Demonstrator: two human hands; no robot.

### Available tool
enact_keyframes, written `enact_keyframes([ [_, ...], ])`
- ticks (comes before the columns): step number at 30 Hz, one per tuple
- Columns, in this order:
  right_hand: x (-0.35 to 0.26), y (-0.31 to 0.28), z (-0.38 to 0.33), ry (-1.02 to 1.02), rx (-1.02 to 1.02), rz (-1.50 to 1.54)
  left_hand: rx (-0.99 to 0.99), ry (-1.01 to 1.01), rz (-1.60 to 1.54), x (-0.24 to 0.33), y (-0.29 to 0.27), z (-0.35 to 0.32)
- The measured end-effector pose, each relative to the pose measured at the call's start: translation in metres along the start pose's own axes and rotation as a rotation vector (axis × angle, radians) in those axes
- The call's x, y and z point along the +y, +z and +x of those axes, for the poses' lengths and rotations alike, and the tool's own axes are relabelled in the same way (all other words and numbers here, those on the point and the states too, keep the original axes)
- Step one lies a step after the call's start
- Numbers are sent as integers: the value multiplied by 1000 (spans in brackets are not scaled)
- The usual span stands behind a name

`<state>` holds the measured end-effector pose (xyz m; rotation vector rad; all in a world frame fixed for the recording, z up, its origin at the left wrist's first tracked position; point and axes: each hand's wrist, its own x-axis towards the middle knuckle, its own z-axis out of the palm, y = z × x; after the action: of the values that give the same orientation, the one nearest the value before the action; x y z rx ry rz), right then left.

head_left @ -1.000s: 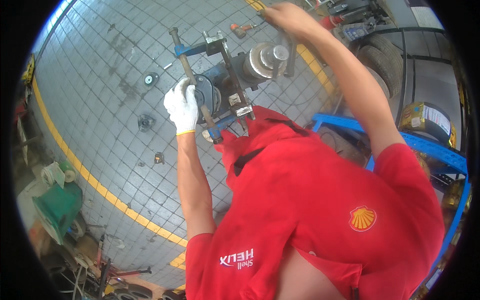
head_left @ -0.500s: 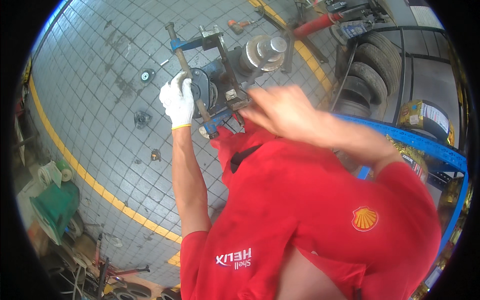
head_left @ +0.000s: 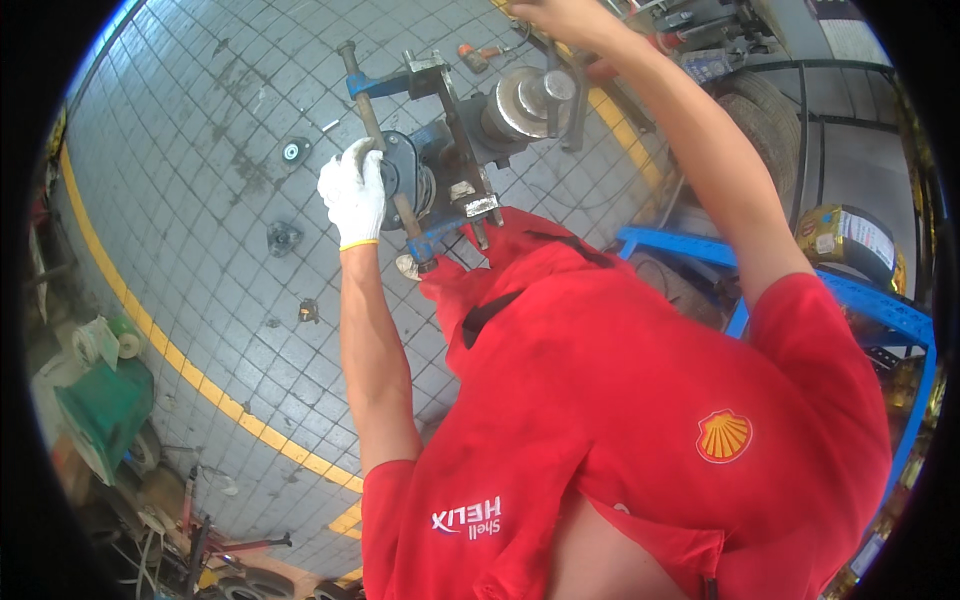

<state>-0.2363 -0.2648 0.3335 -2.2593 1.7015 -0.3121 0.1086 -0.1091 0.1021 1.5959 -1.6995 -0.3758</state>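
Note:
My left hand, in a white knit glove, is closed round a long steel bar with blue clamp arms, beside a dark round plate. These parts belong to a metal clamping stand with a thick stepped steel cylinder on its right. At the top edge my bare right hand is closed at the upper end of a dark lever bar, which rises past that cylinder. The picture's edge cuts off part of this hand.
An orange-and-grey power tool lies beyond the stand. On the tiled floor to the left are a small round part and a dark part. A blue rack with tyres stands close on my right.
My right hand has swung up and away from beside the stand to the top edge, and the lever has turned with it. My left hand has stayed on the bar.

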Motion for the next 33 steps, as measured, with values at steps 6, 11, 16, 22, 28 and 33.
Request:
enact_keyframes([
  [6,14,-29,-148,339,18,22,13,0,22,-1,1,-2],
  [11,-99,-21,-252,221,-283,-24,21,-20,20,1,2,-1],
  [16,-148,-2,-180,-216,-267,33,26,-2,33,4,4,-2],
  [22,-123,-20,-21,-59,-412,-579,25,-54,38,5,4,-6],
  [28,-5,-48,-69,-152,-256,-564,58,-14,56,7,6,-5],
  [33,-66,-48,-229,301,-323,-308,72,6,78,7,7,-5],
])
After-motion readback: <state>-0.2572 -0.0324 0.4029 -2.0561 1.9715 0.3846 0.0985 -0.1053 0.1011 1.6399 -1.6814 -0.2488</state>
